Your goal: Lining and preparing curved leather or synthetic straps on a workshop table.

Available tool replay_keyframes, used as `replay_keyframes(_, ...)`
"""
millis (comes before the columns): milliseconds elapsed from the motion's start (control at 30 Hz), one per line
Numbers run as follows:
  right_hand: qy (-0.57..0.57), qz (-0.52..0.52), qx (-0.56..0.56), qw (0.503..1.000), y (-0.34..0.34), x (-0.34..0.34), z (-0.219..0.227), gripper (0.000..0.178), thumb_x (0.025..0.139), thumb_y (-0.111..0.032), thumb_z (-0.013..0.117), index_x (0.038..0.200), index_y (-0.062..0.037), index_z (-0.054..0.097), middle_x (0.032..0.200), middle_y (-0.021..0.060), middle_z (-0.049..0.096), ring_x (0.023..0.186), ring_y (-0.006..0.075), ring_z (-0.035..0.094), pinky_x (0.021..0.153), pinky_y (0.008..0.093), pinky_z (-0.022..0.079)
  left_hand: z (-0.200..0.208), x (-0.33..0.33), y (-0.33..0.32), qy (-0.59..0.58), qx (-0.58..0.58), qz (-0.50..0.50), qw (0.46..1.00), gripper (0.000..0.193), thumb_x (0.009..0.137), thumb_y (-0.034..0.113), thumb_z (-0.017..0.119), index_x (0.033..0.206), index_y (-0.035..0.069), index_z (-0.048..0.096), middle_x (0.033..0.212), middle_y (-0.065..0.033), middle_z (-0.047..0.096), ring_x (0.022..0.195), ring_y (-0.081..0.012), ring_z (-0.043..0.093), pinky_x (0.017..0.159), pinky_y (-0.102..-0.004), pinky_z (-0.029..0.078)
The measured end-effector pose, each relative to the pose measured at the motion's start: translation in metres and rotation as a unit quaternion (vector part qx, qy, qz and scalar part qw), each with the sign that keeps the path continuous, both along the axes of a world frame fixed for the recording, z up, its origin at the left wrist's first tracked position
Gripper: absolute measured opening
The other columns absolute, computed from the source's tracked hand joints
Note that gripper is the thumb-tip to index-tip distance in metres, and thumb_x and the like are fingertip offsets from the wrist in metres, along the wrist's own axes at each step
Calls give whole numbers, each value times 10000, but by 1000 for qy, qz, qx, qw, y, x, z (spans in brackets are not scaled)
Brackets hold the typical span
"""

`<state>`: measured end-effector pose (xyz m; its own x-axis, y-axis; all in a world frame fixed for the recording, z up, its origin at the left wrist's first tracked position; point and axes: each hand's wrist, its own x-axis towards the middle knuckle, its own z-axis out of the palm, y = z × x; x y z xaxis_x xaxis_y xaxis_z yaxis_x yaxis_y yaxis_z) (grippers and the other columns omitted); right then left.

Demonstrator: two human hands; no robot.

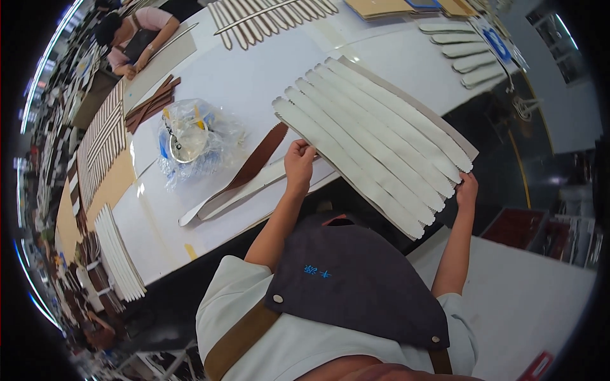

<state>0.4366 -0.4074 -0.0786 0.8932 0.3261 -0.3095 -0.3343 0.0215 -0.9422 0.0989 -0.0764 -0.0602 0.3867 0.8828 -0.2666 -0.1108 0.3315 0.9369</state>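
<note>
In front of my chest I hold a greyish board (462,134) tilted across the table's near edge. Several long white strips (375,136) with scalloped, notched ends lie side by side on it. My left hand (300,164) is closed on the board's left edge, fingers curled at the rim. At the lower right end, my right hand (467,188) grips the board beside the strip ends; part of its fingers is hidden underneath. Just left of my left hand, a brown strip (260,155) and a pale strip (248,193) lie on the table.
A clear plastic bag (190,143) with a roll inside sits on the white table (254,82). Brown strips (152,105), white strips (119,254) and striped rows (101,149) lie leftward. A person (140,38) works at the far left. Pale strips (460,54) lie far right.
</note>
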Motion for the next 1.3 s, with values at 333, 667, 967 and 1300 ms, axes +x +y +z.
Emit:
replay_keyframes(333,-192,290,-120,930,171,266,-36,269,779,-99,523,1031,-28,583,906,38,588,806,143,553,624,271,447,-36,98,-18,54,-36,123,990,223,754,26,542,968,-36,521,848,-93,625,753,-150,592,694,-257,452)
replay_keyframes(667,-111,451,-179,867,397,396,-49,375,823,-140,490,1192,-73,502,1168,112,524,1048,242,517,849,389,435,-64,190,-83,199,-63,-23,978,187,688,145,576,820,33,649,735,-81,668,609,-153,632,567,-285,483)
replay_keyframes(967,-271,523,-50,806,410,129,-10,291,868,-82,473,1143,-9,535,986,101,617,786,148,563,692,257,464,15,201,-111,18,65,-324,944,326,871,276,551,1036,3,618,955,-85,653,838,-172,600,733,-306,460)
replay_keyframes(1300,-343,836,-31,428,254,-199,-29,197,849,-55,490,980,-34,636,810,76,656,641,116,600,595,238,474,2,58,-159,-49,114,-290,949,344,890,302,518,1009,-1,629,886,-74,645,807,-164,575,703,-308,443)
